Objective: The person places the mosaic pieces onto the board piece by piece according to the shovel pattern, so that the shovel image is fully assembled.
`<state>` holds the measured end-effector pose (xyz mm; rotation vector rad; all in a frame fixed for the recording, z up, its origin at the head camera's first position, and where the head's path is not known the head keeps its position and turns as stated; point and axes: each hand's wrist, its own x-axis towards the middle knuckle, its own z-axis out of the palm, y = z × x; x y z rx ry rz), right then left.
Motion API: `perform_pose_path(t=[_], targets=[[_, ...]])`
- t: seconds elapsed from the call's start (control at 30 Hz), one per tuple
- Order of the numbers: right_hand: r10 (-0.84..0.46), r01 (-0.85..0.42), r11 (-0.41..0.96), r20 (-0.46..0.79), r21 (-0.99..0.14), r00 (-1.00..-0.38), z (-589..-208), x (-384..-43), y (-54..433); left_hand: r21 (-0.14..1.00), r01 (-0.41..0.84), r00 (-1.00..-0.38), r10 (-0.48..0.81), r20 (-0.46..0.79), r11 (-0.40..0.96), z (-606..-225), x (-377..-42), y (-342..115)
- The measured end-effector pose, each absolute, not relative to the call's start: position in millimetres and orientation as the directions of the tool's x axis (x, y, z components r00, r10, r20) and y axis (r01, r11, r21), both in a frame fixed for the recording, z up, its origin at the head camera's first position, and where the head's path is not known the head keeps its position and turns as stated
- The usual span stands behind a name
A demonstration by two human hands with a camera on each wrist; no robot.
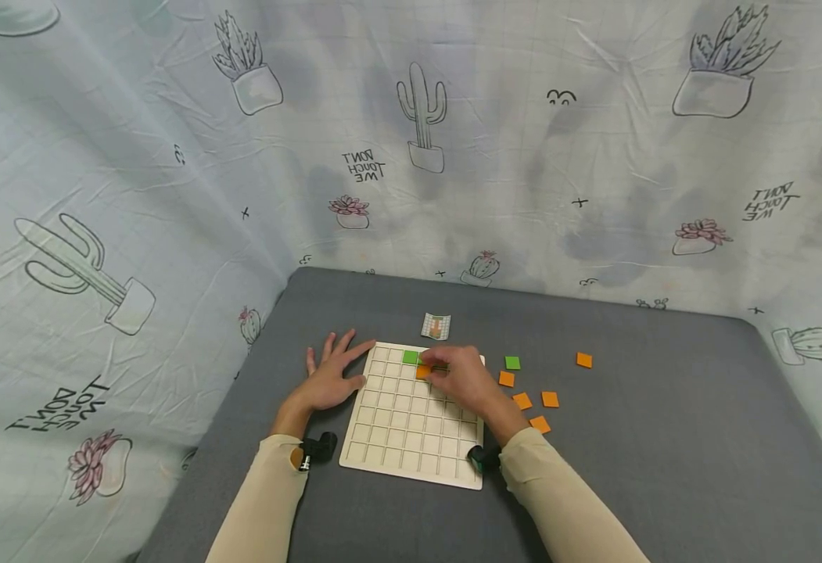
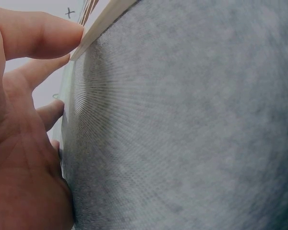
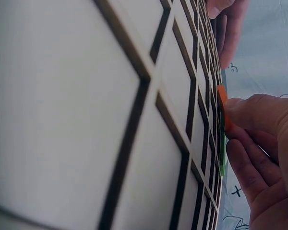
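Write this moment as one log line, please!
right hand: pinches orange tile at board; left hand: touches board's left edge; loose tiles: right of board; patterned sheet: beyond board

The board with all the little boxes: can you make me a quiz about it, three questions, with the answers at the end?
1. Pick one: what colour is the square in the right hand?
a) blue b) orange c) pink

2. True or false: the picture card lies past the far edge of the board.

3. Count: how many loose green squares lie on the table, off the board?

Key: 1. b; 2. true; 3. one.
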<state>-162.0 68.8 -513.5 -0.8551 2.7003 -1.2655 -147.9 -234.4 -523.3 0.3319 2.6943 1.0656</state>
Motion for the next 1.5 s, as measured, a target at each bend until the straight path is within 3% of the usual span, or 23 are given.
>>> perform_pose_path(t=[0.8,1.03,1.5], targets=[[-0.48,-0.479,0.515,0.224,-0.711,-0.848,-512.6,-157.2,74.7,0.692,0.127,-0.95,0.289,-0.122,0.711,-522.0,-147.4,-234.9],[-0.408,-0.408,0.501,0.207,-0.763,-0.889,-508.0,-148.0,97.1,0.689,0.128,-0.951,0.287,-0.12,0.713,-521.5,-146.9,-234.0],[-0.282,-0.361,0.542,0.241,-0.759,-0.929,-502.2,-122.7,168.3,0.686,0.127,-0.953,0.281,-0.117,0.716,-525.3,-143.1,-232.2]])
